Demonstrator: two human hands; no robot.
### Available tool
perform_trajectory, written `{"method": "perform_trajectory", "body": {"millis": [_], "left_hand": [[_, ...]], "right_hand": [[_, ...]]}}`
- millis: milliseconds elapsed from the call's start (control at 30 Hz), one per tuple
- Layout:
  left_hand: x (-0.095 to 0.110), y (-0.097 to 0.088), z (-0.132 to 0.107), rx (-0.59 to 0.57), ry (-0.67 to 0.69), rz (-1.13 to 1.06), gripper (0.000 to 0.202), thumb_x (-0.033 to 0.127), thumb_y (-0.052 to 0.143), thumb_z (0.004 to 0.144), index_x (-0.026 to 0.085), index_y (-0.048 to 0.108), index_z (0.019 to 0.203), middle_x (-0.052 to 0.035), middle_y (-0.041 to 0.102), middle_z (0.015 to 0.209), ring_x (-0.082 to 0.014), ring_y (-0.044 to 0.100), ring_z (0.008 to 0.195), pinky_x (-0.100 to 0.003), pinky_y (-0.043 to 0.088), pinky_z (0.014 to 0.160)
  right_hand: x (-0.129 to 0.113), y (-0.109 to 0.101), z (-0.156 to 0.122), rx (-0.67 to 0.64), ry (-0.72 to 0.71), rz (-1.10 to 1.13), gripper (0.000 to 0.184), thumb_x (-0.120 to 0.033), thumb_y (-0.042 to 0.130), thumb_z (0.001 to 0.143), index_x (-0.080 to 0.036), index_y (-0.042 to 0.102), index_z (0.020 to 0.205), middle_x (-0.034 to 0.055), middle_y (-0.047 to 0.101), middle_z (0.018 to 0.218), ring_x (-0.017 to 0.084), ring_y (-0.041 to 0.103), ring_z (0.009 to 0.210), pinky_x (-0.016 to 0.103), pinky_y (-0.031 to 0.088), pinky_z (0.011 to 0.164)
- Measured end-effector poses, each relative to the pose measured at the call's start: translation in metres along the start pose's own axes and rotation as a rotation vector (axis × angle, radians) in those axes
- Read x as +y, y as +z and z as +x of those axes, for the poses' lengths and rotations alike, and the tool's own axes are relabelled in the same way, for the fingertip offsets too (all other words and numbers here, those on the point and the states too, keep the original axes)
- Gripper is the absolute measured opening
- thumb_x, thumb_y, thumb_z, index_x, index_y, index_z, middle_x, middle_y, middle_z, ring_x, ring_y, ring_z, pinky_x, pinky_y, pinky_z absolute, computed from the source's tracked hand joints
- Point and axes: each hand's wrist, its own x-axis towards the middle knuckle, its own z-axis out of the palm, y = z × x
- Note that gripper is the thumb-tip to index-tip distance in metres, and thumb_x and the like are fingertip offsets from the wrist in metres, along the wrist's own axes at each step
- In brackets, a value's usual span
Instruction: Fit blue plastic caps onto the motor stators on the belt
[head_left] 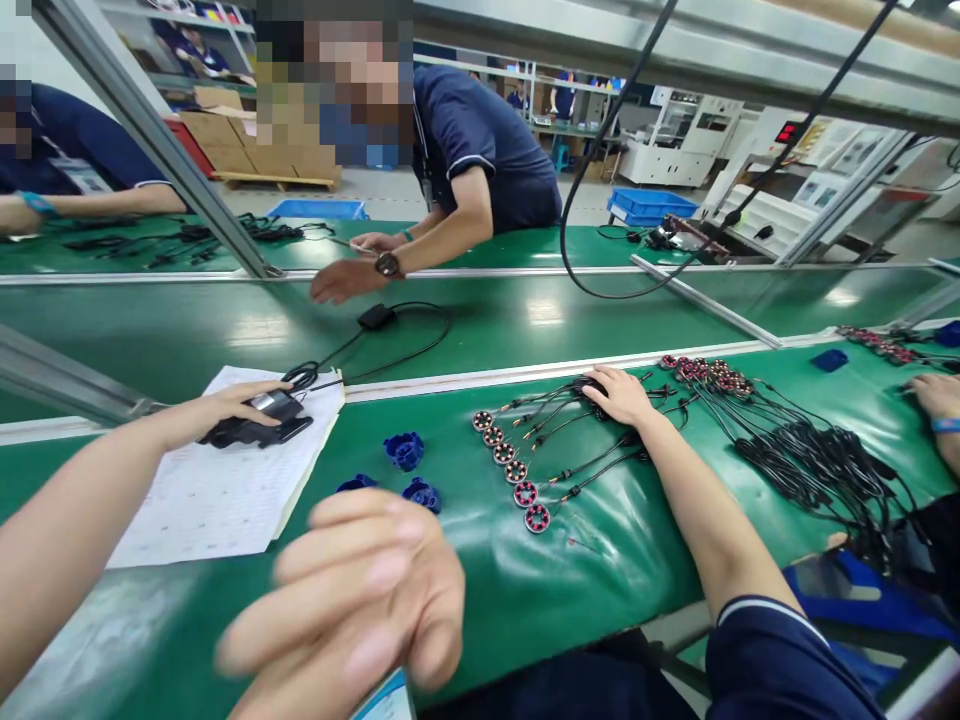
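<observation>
My left hand (238, 408) reaches in from the left, its thumb and fingers over a black device (289, 432) lying on printed paper sheets (202, 510). A black cable (442, 335) with a small box runs from there to the back strip. On the green mat, my right hand (621, 395) has its fingers bent over black cables (596, 388), partly hiding them. These cables lead by thin wires to a slanting row of small round motor coils (525, 494) with red and dark parts. Several blue plastic parts (403, 451) lie between my hands.
A third hand (352, 600), blurred and fingers curled, is close to the camera; whose is unclear. Opposite, a co-worker (480, 150) leans over the bench. More coils (709, 374) and bundled cables (817, 465) lie right, near another person's hand (937, 398). A black cable loop (566, 230) hangs ahead.
</observation>
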Motion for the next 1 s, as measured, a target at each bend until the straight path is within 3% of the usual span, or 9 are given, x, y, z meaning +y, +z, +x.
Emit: {"method": "perform_trajectory", "body": {"millis": [33,67,100,167,267,400,633,867,1000], "left_hand": [[0.031,0.008,-0.008,0.091,0.094,-0.081,0.058,0.075,0.019,0.093,0.033,0.042,0.124,-0.0019,0.05,0.112,-0.0135,0.063,0.084,-0.038,0.054,0.072],[0.057,0.017,-0.014,0.274,0.239,-0.29,0.039,0.061,0.046,0.093,0.032,0.046,0.118,-0.002,0.054,0.104,-0.0138,0.061,0.075,-0.037,0.054,0.068],[0.076,0.025,-0.019,0.272,0.325,-0.342,0.029,0.047,0.056,0.091,0.033,0.048,0.115,-0.0001,0.055,0.099,-0.0132,0.061,0.076,-0.034,0.055,0.07],[0.099,0.038,-0.024,0.111,0.401,-0.367,0.018,0.034,0.064,0.089,0.027,0.055,0.102,-0.0008,0.062,0.092,-0.0153,0.063,0.081,-0.034,0.053,0.075],[0.109,0.052,-0.03,-0.257,0.367,-0.283,0.021,0.04,0.069,0.089,0.021,0.06,0.094,-0.0043,0.069,0.099,-0.0207,0.063,0.098,-0.038,0.047,0.086],[0.111,0.062,-0.04,-0.539,0.342,-0.232,0.031,0.049,0.069,0.088,0.019,0.062,0.094,-0.0073,0.068,0.11,-0.0251,0.06,0.108,-0.042,0.044,0.092],[0.093,0.062,-0.037,-0.644,0.336,-0.249,0.017,0.036,0.064,0.092,0.019,0.063,0.093,-0.0073,0.068,0.108,-0.0227,0.062,0.103,-0.039,0.049,0.09],[0.056,0.058,-0.02,-0.714,0.295,-0.267,0.011,0.032,0.063,0.093,0.022,0.064,0.097,-0.0063,0.069,0.119,-0.0232,0.06,0.121,-0.04,0.048,0.104],[0.047,0.06,-0.018,-0.689,0.214,-0.214,0.014,0.028,0.062,0.093,0.02,0.062,0.104,-0.0097,0.067,0.123,-0.0269,0.06,0.121,-0.045,0.049,0.104]], "right_hand": [[0.0,0.001,-0.001,0.003,0.006,0.005,0.059,-0.063,0.03,0.1,-0.026,0.058,0.137,0.0081,0.05,0.149,0.028,0.046,0.136,0.048,0.041,0.107],[0.0,0.002,-0.002,0.008,0.01,0.01,0.059,-0.063,0.03,0.1,-0.026,0.058,0.136,0.0083,0.05,0.149,0.028,0.046,0.136,0.048,0.041,0.107],[-0.001,0.003,-0.002,0.012,0.012,0.015,0.059,-0.063,0.03,0.1,-0.025,0.058,0.135,0.0087,0.05,0.148,0.028,0.046,0.135,0.048,0.04,0.107],[0.0,0.004,-0.003,0.017,0.014,0.025,0.058,-0.062,0.031,0.1,-0.023,0.059,0.134,0.0095,0.052,0.147,0.028,0.046,0.134,0.048,0.039,0.108],[0.001,0.005,-0.001,0.011,0.014,0.04,0.058,-0.063,0.032,0.1,-0.022,0.06,0.129,0.0106,0.052,0.146,0.03,0.047,0.133,0.05,0.038,0.108],[0.005,0.004,0.001,-0.023,0.003,0.056,0.057,-0.065,0.033,0.099,-0.023,0.061,0.127,0.0124,0.054,0.142,0.031,0.049,0.129,0.05,0.041,0.104],[0.018,-0.008,-0.019,-0.077,0.002,0.027,0.061,-0.068,0.037,0.096,-0.019,0.062,0.123,0.0162,0.059,0.12,0.033,0.052,0.116,0.048,0.046,0.098],[0.018,-0.025,-0.089,-0.125,0.029,0.013,0.061,-0.062,0.032,0.099,-0.016,0.058,0.129,0.0169,0.06,0.118,0.033,0.054,0.113,0.049,0.046,0.097],[0.009,-0.043,-0.143,-0.225,0.028,0.127,0.082,-0.074,0.043,0.09,-0.022,0.034,0.153,0.0161,0.05,0.141,0.033,0.047,0.131,0.051,0.041,0.108]]}}
